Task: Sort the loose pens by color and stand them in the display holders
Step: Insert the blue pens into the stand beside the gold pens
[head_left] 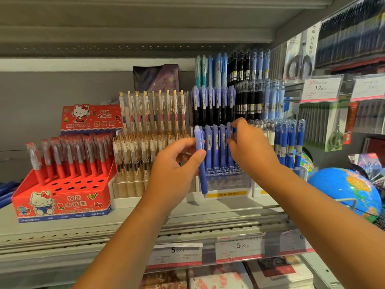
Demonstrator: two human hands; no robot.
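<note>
While hands point(210, 155) sort pens point(216, 147), box point(62, 203) reads "HELLO KITTY".

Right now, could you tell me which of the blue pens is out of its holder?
The blue pen pinched in the left hand; it hangs in front of the clear holder, while the others stand in it.

1. The left hand point(177, 163) is raised, palm inward, fingers curled, thumb and fingertips pinched closed.
2. The right hand point(250, 147) reaches forward, knuckles up, fingers bent and pinched.
3. Both forearms are bare.
</note>
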